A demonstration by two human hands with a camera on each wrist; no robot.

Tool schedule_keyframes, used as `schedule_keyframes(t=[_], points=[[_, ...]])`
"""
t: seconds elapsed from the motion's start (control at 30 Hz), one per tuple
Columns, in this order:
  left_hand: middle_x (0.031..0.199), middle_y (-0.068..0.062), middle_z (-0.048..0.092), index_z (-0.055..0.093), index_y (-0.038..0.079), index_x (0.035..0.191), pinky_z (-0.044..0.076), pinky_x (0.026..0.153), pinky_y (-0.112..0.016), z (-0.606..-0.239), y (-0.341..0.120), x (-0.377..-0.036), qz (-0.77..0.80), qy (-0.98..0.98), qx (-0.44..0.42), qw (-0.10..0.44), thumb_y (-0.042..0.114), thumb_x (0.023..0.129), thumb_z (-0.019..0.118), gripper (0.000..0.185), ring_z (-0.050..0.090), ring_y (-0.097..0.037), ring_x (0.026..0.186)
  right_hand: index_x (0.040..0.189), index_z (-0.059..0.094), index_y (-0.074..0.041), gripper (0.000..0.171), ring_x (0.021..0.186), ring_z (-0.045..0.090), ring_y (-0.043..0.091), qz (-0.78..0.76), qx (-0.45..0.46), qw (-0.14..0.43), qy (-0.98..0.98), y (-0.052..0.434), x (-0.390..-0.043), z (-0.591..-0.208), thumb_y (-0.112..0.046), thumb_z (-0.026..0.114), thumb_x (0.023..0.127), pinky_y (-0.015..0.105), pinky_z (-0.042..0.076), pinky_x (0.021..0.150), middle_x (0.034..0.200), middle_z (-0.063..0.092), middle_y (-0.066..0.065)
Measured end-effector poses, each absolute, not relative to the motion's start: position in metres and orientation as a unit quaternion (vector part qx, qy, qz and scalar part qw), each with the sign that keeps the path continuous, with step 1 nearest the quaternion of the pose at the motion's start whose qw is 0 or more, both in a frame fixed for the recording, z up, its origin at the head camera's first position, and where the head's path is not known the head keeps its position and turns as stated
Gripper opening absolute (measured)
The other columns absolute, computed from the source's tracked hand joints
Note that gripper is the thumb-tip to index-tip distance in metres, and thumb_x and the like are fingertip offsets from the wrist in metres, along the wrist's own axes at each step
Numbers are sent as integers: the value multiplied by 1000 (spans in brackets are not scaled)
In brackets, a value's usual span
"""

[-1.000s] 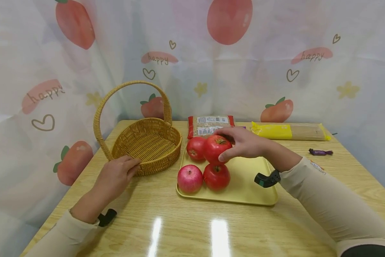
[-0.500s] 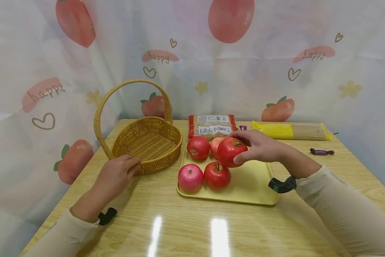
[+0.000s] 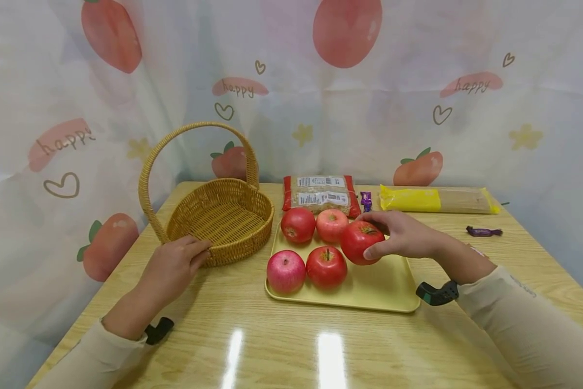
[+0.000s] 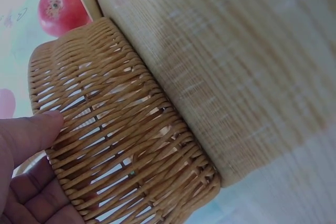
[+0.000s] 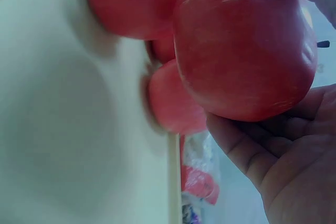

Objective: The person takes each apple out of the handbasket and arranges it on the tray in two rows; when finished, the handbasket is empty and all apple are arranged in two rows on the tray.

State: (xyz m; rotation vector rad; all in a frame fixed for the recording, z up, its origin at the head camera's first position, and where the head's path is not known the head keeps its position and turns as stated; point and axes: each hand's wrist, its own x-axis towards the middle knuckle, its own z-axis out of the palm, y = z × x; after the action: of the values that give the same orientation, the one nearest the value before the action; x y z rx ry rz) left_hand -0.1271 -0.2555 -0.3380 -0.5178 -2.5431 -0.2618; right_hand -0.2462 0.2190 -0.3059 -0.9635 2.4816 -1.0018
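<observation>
My right hand (image 3: 404, 236) holds a red apple (image 3: 362, 242) between thumb and fingers. In the right wrist view that apple (image 5: 244, 45) hangs a little above the yellow tray (image 3: 383, 302). On the tray's left half sit several more apples: a dark red one (image 3: 298, 225), a light pink one (image 3: 332, 225), a pinkish one (image 3: 286, 272) and a red one (image 3: 327, 267). At the left, my left hand (image 3: 174, 267) grips the near rim of a wicker basket (image 3: 240, 247). The left wrist view shows the thumb (image 4: 39, 132) against the woven wall (image 4: 121, 124), with fingers over the rim.
Behind the tray lie a clear packet with red ends (image 3: 322, 195), a purple-wrapped candy (image 3: 366, 201) and a long yellow packet (image 3: 437, 199). Another purple candy (image 3: 484, 232) lies at the right. The basket's tall handle (image 3: 194, 127) arches upward. A printed curtain (image 3: 369, 119) hangs behind the table.
My right hand has carried the red apple rightward and slightly down, away from the other apples. The light pink apple behind it has come into view. My left hand stays on the basket rim.
</observation>
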Motion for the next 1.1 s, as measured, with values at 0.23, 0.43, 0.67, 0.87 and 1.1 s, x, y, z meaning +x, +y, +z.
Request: schedule_keyframes(t=[0.23,0.43,0.67,0.87,1.1], points=[[87,-4,72,80,7,104,56,61,-43,-339,-255,-128,-97,-938,-197,268,6,88,80,16,70,-22,72,138,56,-10,67,112,61,24,-347,-312,171,868,229,-241,-319,-37,84,83,34,58,87,123,68,4],[88,-5,73,80,5,103,57,62,-43,-339,-254,-128,-97,-938,-198,268,6,87,81,16,71,-23,73,135,59,-11,65,111,60,23,-327,-314,171,875,233,-237,-328,-39,85,82,34,57,89,122,67,2],[88,-5,72,80,6,103,56,61,-41,-338,-254,-128,-97,-939,-197,266,6,88,80,16,70,-22,72,134,59,-10,65,111,60,23,-330,-305,177,876,233,-233,-332,-39,85,82,34,56,89,121,67,2],[88,-4,72,80,6,104,55,60,-40,-338,-256,-126,-98,-940,-196,260,6,88,80,16,69,-21,71,131,60,-12,60,111,61,24,-342,-304,188,869,232,-230,-340,-38,85,83,34,56,90,120,68,2],[87,-3,71,80,6,105,54,60,-39,-338,-257,-127,-101,-939,-199,262,5,87,81,18,68,-20,70,136,55,-11,68,115,59,25,-341,-294,206,869,236,-228,-342,-38,86,82,35,57,90,125,65,4]])
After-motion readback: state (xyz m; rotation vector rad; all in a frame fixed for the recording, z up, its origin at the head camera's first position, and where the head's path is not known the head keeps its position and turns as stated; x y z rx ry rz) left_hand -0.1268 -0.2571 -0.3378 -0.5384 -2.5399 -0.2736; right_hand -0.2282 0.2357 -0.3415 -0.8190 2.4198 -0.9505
